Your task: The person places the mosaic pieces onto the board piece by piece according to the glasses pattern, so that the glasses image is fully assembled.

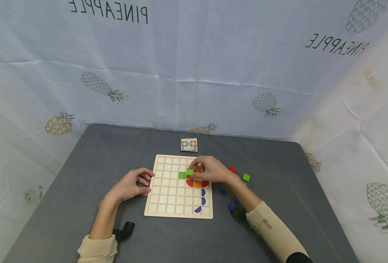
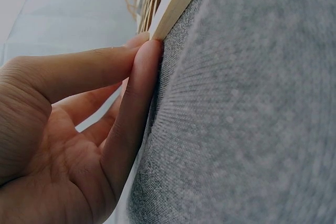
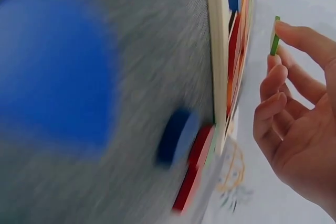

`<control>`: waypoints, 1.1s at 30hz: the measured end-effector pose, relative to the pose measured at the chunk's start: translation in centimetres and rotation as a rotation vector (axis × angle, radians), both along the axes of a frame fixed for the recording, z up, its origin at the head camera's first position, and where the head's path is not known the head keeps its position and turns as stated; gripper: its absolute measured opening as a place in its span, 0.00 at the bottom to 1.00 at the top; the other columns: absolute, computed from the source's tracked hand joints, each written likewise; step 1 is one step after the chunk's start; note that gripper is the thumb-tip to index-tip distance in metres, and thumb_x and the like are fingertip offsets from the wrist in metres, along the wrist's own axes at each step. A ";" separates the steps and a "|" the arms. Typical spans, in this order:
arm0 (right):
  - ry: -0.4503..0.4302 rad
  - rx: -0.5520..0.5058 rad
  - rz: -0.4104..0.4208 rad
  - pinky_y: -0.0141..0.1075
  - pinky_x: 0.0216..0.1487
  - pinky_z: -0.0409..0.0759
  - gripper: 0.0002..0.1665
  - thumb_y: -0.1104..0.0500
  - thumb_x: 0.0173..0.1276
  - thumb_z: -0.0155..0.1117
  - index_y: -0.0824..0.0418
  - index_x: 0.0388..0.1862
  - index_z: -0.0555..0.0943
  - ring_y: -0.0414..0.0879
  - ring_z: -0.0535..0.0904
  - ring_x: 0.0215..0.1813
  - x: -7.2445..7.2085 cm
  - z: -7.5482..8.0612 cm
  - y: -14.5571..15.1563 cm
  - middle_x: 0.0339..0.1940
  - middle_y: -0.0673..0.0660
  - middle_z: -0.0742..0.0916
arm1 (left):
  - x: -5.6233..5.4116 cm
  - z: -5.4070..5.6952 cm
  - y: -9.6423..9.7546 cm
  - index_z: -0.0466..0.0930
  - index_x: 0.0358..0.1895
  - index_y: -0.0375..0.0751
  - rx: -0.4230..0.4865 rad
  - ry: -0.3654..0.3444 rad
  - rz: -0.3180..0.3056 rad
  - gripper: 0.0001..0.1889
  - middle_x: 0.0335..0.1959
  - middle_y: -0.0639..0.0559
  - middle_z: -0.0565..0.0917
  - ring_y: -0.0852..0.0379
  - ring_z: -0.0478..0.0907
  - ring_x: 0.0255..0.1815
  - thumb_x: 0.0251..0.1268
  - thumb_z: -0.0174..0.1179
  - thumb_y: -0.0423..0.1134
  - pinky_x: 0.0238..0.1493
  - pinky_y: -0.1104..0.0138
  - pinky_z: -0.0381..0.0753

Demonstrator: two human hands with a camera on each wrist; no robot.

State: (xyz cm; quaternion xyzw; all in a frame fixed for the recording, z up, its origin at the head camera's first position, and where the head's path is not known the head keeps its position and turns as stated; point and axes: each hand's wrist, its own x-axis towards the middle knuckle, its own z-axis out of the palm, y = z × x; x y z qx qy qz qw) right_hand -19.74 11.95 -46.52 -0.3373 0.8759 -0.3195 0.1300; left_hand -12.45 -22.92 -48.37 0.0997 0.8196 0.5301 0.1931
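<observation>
My right hand point(image 1: 213, 170) pinches a thin green square tile point(image 1: 190, 171) above the wooden grid board point(image 1: 167, 190). In the right wrist view the tile point(image 3: 274, 35) stands on edge between thumb and fingertips. Another green square point(image 1: 182, 175) lies on the board, left of the held tile. Red and orange pieces point(image 1: 197, 183) form a patch partly hidden under my right hand, with several blue half-round pieces point(image 1: 203, 201) lower down. My left hand point(image 1: 131, 184) holds the board's left edge, thumb and fingertips meeting at its rim point(image 2: 181, 6) in the left wrist view.
A small printed pattern card point(image 1: 189, 145) lies behind the board. To the right on the grey table point(image 1: 121, 146) are a red piece point(image 1: 232, 170), a green square point(image 1: 246, 177) and several blue half-rounds point(image 1: 223, 191). A pineapple-print cloth point(image 1: 194, 73) hangs behind.
</observation>
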 end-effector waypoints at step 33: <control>0.027 0.141 0.025 0.32 0.51 0.86 0.16 0.51 0.71 0.79 0.55 0.53 0.90 0.44 0.86 0.49 -0.2 -0.2 -4.9 0.51 0.52 0.91 | -0.1 0.0 0.1 0.80 0.64 0.29 -0.005 0.019 0.000 0.26 0.52 0.34 0.79 0.49 0.81 0.47 0.62 0.73 0.22 0.35 0.63 0.92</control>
